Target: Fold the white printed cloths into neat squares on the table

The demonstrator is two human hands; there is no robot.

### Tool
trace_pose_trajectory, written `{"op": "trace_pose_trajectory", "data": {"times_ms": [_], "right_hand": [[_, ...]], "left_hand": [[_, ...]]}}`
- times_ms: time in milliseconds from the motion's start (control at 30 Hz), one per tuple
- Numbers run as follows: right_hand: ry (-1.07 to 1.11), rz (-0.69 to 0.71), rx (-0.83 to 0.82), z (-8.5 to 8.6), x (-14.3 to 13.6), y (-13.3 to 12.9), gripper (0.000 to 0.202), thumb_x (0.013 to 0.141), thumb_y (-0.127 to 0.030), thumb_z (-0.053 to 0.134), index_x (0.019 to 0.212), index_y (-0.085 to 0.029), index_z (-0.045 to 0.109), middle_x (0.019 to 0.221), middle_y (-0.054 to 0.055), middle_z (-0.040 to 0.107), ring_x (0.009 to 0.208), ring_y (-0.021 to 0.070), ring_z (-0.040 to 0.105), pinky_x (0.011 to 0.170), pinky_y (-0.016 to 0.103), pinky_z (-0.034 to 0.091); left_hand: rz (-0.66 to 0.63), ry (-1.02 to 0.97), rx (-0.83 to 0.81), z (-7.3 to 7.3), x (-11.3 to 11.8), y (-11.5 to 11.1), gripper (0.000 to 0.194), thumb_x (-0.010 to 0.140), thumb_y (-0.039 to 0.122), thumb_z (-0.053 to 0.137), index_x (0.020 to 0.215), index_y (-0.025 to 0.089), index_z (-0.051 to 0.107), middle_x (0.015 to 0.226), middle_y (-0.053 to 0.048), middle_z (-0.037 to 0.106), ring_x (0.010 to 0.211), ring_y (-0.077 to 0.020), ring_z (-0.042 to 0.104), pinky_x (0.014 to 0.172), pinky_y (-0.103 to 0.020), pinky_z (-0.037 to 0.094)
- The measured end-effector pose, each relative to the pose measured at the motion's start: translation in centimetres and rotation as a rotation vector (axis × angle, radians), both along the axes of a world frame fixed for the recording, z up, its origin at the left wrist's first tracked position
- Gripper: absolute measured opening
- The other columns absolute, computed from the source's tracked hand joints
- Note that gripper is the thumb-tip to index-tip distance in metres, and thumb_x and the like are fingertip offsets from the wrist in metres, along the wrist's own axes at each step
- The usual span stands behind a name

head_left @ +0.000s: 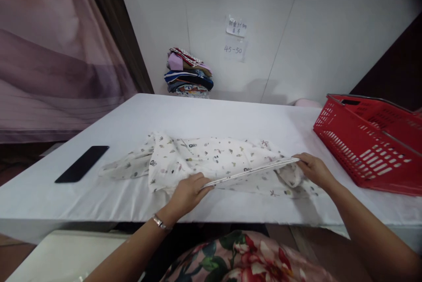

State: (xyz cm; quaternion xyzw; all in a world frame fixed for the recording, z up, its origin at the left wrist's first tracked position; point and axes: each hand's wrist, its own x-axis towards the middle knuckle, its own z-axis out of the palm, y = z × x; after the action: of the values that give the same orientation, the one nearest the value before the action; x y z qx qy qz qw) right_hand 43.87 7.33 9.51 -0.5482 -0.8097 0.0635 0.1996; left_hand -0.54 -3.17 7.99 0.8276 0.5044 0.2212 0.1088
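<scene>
Floral clothing: the person's patterned garment [244, 258] shows at the near edge of the tabletop [231, 117].
Left hand: this hand [187, 194], with a bracelet or watch [159, 222] at the wrist, has its fingers pinching one end of the cloth's straight edge.
Right hand: this hand [314, 170] has its fingers pinching the other end, slightly farther out.
Straight edge: done, as far as shows; it runs taut between the hands, its layers seeming to lie together.
Printed cloth: the white, small-patterned piece [211, 154] lies across the middle of the tabletop, under and beyond the hands.
Left undone: the body is loose and rumpled, a part trails out leftward, and fabric bunches below the right hand; I judge the work early, with no compact shape formed.
Black slab: a flat dark object [82, 163] lies left of the cloth.
Red basket: it [369, 150] stands at right, its contents mostly hidden.
Fabric stack: layered, folded-looking textiles [189, 73] by the far wall, apart from the cloth.
</scene>
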Motion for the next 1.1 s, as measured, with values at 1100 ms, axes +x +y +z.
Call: {"op": "trace_pose_trajectory", "data": {"times_ms": [1100], "right_hand": [[-0.057,0.071,-0.161,1.2,-0.7,-3.2,0.029,0.088,-0.034,0.037,0.101,-0.028,0.062,0.091,0.004,0.064,0.083,0.0201,0.061,0.072,0.032,0.048]], "left_hand": [[0.161,-0.003,0.011,0.8,-7.4,-2.9,0.023,0.087,0.038,0.044,0.084,0.026,0.063,0.078,-0.001,0.065,0.073,-0.0164,0.061,0.065,-0.025,0.048]]}}
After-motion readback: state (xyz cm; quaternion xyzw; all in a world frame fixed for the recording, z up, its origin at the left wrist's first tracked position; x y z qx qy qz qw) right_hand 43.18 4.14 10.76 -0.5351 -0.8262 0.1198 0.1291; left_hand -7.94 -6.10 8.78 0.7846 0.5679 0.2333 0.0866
